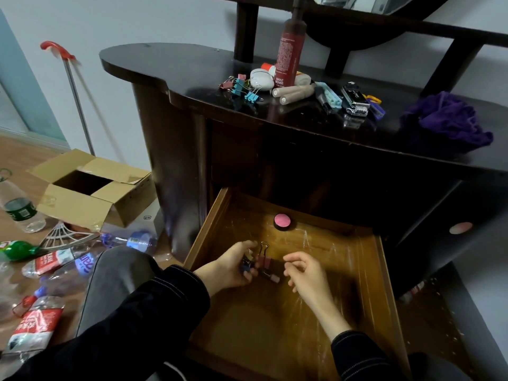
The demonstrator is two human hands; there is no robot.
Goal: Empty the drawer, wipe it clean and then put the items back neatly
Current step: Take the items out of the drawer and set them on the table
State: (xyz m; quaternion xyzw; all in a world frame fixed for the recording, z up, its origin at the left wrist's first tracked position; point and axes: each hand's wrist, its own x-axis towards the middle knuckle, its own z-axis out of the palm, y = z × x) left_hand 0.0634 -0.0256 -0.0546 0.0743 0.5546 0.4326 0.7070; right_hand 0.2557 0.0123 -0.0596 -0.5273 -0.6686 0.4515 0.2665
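The left hand (231,270) and right hand (308,273) are bare. Both long black sleeves (154,306) show pale contrast stitching at seams and cuffs. The trousers (115,279) are grey.

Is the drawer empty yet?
Not empty. A pink compact lies at the back of the drawer, and the left hand grips binder clips inside it; the right hand hovers beside them.
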